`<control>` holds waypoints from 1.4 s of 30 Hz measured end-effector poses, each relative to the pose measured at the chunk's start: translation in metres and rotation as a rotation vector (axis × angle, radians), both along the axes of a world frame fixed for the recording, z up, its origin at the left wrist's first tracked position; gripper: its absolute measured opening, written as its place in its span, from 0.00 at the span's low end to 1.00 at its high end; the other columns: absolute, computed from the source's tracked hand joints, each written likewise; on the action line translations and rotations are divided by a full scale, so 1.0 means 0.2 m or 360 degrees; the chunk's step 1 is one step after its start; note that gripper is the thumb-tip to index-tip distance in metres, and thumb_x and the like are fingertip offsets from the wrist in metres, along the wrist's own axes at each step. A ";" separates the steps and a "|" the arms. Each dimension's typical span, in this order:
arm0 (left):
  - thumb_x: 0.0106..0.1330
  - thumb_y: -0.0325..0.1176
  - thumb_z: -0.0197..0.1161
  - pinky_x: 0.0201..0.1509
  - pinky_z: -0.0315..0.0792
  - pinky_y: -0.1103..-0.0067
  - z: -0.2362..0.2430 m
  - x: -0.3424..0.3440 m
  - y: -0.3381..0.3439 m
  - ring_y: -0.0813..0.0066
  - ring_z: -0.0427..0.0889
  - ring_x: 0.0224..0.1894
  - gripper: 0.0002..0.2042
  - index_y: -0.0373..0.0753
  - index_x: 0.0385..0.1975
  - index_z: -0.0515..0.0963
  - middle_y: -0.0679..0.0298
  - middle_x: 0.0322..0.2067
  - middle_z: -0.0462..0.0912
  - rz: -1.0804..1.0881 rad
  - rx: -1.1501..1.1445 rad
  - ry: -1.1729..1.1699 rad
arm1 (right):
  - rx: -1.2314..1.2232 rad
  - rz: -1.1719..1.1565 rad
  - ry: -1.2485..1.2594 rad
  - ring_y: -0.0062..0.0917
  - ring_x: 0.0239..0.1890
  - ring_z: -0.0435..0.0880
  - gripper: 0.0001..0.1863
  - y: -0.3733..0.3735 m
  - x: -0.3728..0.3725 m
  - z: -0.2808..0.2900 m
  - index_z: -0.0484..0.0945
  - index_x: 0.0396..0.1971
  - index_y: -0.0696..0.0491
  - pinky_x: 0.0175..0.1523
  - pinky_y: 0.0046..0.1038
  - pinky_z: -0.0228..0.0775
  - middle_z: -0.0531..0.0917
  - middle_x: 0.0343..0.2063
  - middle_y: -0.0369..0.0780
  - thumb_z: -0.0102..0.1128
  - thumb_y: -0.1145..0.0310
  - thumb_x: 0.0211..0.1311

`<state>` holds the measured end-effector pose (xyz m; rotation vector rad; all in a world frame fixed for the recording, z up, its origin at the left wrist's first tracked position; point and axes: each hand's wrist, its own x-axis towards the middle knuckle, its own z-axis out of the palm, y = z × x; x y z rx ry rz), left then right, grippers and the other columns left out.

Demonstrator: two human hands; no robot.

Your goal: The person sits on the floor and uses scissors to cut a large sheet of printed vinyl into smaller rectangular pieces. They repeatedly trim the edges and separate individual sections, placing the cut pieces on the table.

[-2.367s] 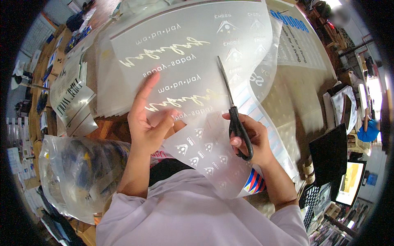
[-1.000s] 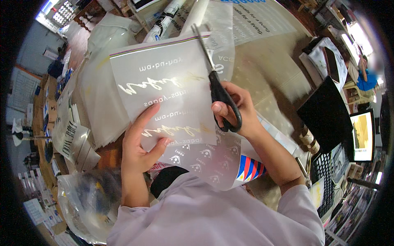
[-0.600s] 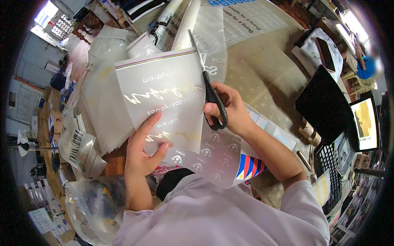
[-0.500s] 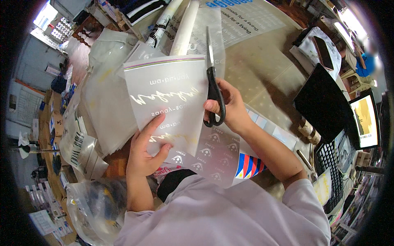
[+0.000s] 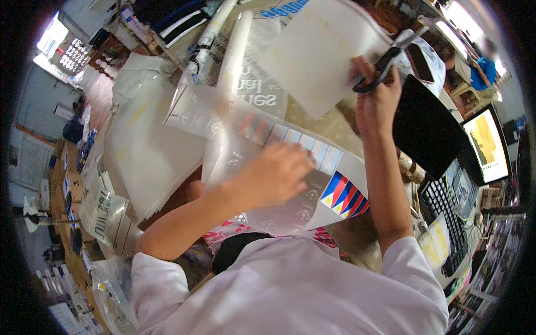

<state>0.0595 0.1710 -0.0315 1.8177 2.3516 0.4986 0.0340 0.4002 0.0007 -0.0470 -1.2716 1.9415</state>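
My right hand (image 5: 379, 100) is raised at the upper right, closed round the black handles of a pair of scissors (image 5: 385, 61). The blades point up and to the right. A pale blank sheet (image 5: 312, 61) reaches close to its fingers; whether they touch it I cannot tell. My left hand (image 5: 279, 173), smeared by motion, hovers over a greyish film sheet (image 5: 301, 206) with small repeated white marks. Beside it on the right lies a strip of blue, red and white triangular prints (image 5: 343, 195). Pale blue rectangles (image 5: 315, 151) lie just beyond my left hand.
White rolls of film (image 5: 234, 50) lie toward the far side. A stack of large translucent sheets (image 5: 151, 145) is on the left. To the right stand a dark screen (image 5: 427, 125), a keyboard (image 5: 446, 223) and a lit monitor (image 5: 487, 142). A person in blue (image 5: 484, 72) sits farther back.
The white-lettered sheet is no longer in my left hand, which has moved right. My right hand has carried the scissors up and right. A pale blank sheet now shows near it.
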 end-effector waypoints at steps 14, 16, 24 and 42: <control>0.63 0.60 0.46 0.66 0.49 0.52 -0.16 -0.69 0.38 0.55 0.52 0.68 0.29 0.60 0.65 0.57 0.54 0.67 0.51 0.0181 -0.0794 0.0525 | 0.0050 -0.1028 -0.0215 0.24 0.36 0.82 0.22 0.50 1.05 -0.06 0.68 0.53 0.55 0.36 0.22 0.74 0.81 0.37 0.39 0.58 0.78 0.56; 0.64 0.59 0.45 0.67 0.50 0.53 -0.16 -0.86 0.46 0.53 0.50 0.69 0.30 0.57 0.65 0.58 0.50 0.67 0.50 0.0504 -0.0767 0.0476 | -0.0257 -0.1089 -0.0281 0.22 0.34 0.82 0.22 0.43 1.14 -0.09 0.68 0.52 0.55 0.34 0.22 0.74 0.81 0.35 0.38 0.58 0.78 0.56; 0.64 0.60 0.44 0.58 0.62 0.54 -0.21 -1.13 0.90 0.49 0.65 0.59 0.33 0.39 0.60 0.62 0.49 0.58 0.64 0.1366 -0.0267 0.0193 | 0.0098 -0.0994 -0.0598 0.19 0.31 0.79 0.25 0.21 1.22 -0.37 0.67 0.51 0.52 0.31 0.16 0.71 0.76 0.36 0.34 0.66 0.73 0.53; 0.67 0.54 0.45 0.66 0.56 0.71 -0.27 -1.19 0.88 0.60 0.65 0.62 0.29 0.39 0.61 0.63 0.52 0.59 0.67 0.0515 0.0228 0.0143 | -0.0267 -0.0471 -0.1032 0.17 0.34 0.76 0.26 0.15 1.12 -0.38 0.69 0.45 0.57 0.38 0.19 0.71 0.76 0.33 0.33 0.73 0.72 0.46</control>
